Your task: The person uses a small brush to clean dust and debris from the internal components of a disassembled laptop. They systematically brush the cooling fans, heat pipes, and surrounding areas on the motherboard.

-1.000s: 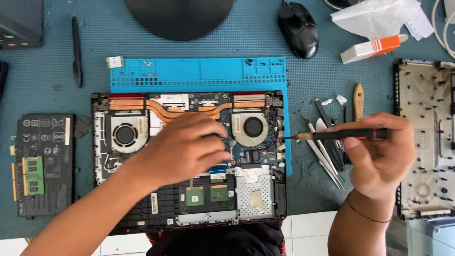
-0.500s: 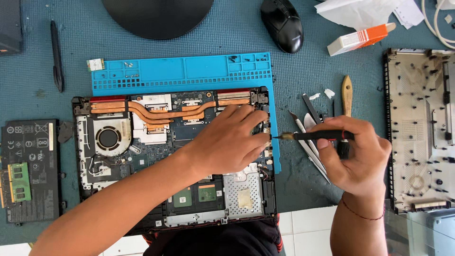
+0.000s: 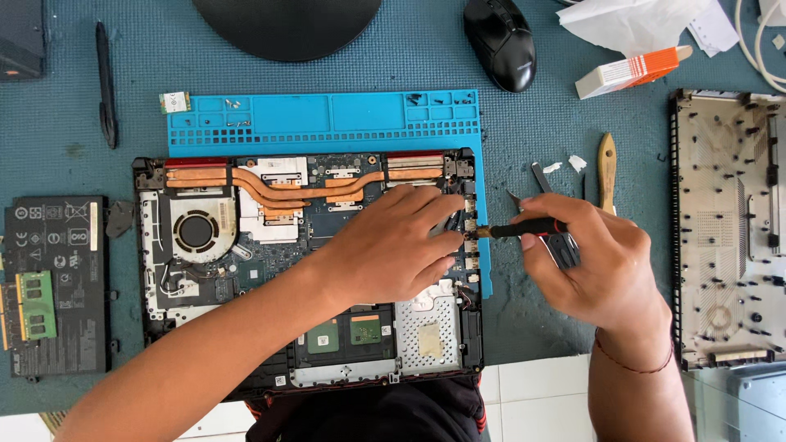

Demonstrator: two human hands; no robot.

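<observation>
An opened laptop (image 3: 246, 270) lies bottom-up before me, its fans, copper heat pipes and boards exposed. My left hand (image 3: 389, 245) rests flat over the right fan area, fingers reaching toward the laptop's right edge. My right hand (image 3: 602, 266) grips a black and red screwdriver (image 3: 524, 228) held level, its tip pointing left at the laptop's right edge, close to my left fingertips. What lies under my left hand is hidden.
A blue compartment mat (image 3: 327, 119) lies behind the laptop. A black battery (image 3: 61, 282) with a green memory stick sits left, the laptop's bottom cover (image 3: 729, 229) right. Tweezers and a wooden-handled brush (image 3: 606, 172) lie near my right hand. Mouse (image 3: 501, 41) and orange-white box (image 3: 626, 72) at back.
My left hand slid right across the laptop from its middle to the right fan area. My right hand brought the screwdriver tip left, up to the laptop's edge.
</observation>
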